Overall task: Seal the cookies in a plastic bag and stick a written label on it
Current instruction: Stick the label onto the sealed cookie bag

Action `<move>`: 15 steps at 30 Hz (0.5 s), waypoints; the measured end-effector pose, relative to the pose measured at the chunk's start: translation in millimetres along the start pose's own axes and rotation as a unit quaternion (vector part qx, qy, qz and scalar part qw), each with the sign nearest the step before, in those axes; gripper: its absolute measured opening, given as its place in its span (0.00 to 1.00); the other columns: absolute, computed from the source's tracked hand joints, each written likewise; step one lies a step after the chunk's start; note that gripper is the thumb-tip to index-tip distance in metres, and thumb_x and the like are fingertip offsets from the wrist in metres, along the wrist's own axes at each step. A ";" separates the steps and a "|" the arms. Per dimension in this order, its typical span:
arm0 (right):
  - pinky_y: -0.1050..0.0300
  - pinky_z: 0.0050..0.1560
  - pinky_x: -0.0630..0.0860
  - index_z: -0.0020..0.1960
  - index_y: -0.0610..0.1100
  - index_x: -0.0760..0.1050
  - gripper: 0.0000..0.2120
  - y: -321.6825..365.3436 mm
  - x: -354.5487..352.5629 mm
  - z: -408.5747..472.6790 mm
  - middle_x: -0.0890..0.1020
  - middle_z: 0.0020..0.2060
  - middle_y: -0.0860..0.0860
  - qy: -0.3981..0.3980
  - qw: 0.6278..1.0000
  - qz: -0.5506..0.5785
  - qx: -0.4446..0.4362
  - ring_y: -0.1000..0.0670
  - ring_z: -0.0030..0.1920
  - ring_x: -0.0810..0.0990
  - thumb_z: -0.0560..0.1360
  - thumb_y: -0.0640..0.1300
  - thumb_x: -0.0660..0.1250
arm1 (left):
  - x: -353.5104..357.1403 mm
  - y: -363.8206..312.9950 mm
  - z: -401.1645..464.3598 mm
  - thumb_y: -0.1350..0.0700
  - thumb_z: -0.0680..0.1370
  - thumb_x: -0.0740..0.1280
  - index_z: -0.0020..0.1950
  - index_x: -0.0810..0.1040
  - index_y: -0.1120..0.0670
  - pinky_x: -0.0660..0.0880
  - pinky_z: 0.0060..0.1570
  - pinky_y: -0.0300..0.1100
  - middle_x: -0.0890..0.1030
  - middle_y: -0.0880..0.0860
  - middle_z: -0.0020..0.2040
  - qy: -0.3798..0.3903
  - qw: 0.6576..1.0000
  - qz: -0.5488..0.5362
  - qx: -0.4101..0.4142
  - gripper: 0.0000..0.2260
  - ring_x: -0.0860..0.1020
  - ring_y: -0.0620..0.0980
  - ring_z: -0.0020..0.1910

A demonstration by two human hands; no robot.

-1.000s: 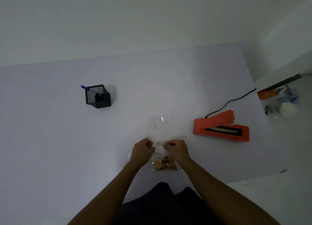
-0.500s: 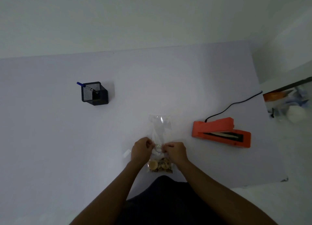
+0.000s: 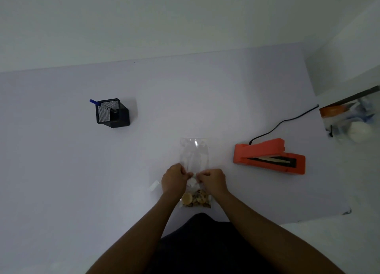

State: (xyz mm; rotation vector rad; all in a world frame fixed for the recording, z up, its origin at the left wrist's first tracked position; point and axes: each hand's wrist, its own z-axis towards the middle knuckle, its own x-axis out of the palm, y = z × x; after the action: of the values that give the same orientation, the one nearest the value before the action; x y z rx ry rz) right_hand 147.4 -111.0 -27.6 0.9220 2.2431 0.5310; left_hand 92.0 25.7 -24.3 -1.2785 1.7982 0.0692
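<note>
Both hands have barely shifted, still pinching the bag's middle.

Cookies (image 3: 196, 199) lie nearest, inside the clear plastic bag (image 3: 194, 153); left hand (image 3: 173, 180) and right hand (image 3: 212, 180) grip it. Farther right, the orange heat sealer (image 3: 269, 157) waits: sealing and labelling remain.

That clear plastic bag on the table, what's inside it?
Cookies sit at the near end of the plastic bag; its far end looks empty. The left hand and right hand hide the sides of its middle.
</note>
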 end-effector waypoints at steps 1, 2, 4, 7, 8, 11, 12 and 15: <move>0.59 0.38 0.80 0.39 0.41 0.87 0.04 -0.9 0.4 0.3 0.87 0.34 0.47 0.002 1.000 -0.005 -0.005 0.53 0.35 0.82 0.69 0.41 0.75 | -0.1 -0.1 0.2 0.45 0.72 0.75 0.38 0.74 0.51 0.70 0.34 0.42 0.78 0.47 0.35 0.001 1.000 0.000 -0.004 0.14 0.77 0.47 0.35; 0.59 0.39 0.79 0.40 0.42 0.87 0.04 -1.7 0.2 0.0 0.87 0.34 0.48 0.005 1.000 -0.010 -0.010 0.53 0.35 0.83 0.70 0.42 0.75 | -0.3 -0.4 0.4 0.45 0.72 0.75 0.38 0.74 0.51 0.71 0.34 0.42 0.78 0.47 0.35 -0.001 1.000 0.000 -0.007 0.14 0.77 0.47 0.35; 0.61 0.40 0.79 0.41 0.43 0.87 0.04 -4.7 -1.2 -0.4 0.86 0.35 0.50 -0.003 1.000 -0.018 -0.025 0.54 0.37 0.83 0.70 0.43 0.75 | -0.3 -1.0 0.2 0.45 0.71 0.75 0.37 0.73 0.50 0.72 0.34 0.42 0.77 0.46 0.34 -0.004 1.000 0.002 -0.008 0.14 0.76 0.47 0.34; 0.56 0.41 0.79 0.40 0.43 0.83 0.05 -12.6 -5.1 -1.6 0.84 0.34 0.52 -0.043 0.998 -0.012 -0.034 0.53 0.37 0.82 0.71 0.45 0.75 | -0.2 -1.3 0.0 0.45 0.71 0.75 0.37 0.73 0.50 0.72 0.34 0.42 0.78 0.47 0.35 -0.006 1.000 0.000 -0.010 0.14 0.77 0.47 0.35; 0.56 0.40 0.78 0.41 0.44 0.81 0.07 -14.9 -5.6 -2.7 0.82 0.35 0.52 -0.056 0.998 -0.012 -0.037 0.52 0.37 0.81 0.72 0.47 0.75 | -0.3 -1.3 -0.1 0.45 0.71 0.75 0.37 0.74 0.50 0.72 0.34 0.42 0.78 0.47 0.35 -0.006 1.000 0.000 -0.010 0.14 0.77 0.47 0.35; 0.54 0.38 0.76 0.46 0.47 0.73 0.19 -15.7 -1.7 -8.2 0.78 0.39 0.54 -0.077 0.994 -0.048 -0.056 0.53 0.39 0.78 0.69 0.60 0.75 | -0.3 -1.5 -0.9 0.45 0.71 0.75 0.38 0.74 0.51 0.69 0.32 0.41 0.78 0.47 0.36 -0.009 1.000 -0.001 -0.009 0.14 0.76 0.47 0.35; 0.54 0.37 0.75 0.48 0.48 0.70 0.23 -14.0 1.6 -9.8 0.76 0.41 0.54 -0.081 0.993 -0.063 -0.057 0.53 0.41 0.76 0.68 0.63 0.74 | -0.4 -1.7 -1.4 0.45 0.71 0.75 0.38 0.74 0.51 0.68 0.32 0.40 0.78 0.47 0.35 -0.009 1.000 -0.004 -0.009 0.14 0.76 0.47 0.34; 0.54 0.38 0.72 0.49 0.49 0.66 0.28 -8.5 15.6 -11.0 0.73 0.46 0.52 -0.127 0.986 -0.090 -0.055 0.51 0.46 0.72 0.64 0.66 0.74 | -0.1 -1.4 -1.8 0.43 0.71 0.74 0.38 0.74 0.50 0.72 0.33 0.41 0.78 0.47 0.35 -0.010 1.000 -0.010 -0.012 0.14 0.77 0.48 0.35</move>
State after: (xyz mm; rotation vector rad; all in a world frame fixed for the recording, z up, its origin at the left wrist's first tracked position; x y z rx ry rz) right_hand 127.4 -106.6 -31.1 0.6812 2.0214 0.4240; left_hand 91.9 24.2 -22.6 -1.3087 1.7718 0.0916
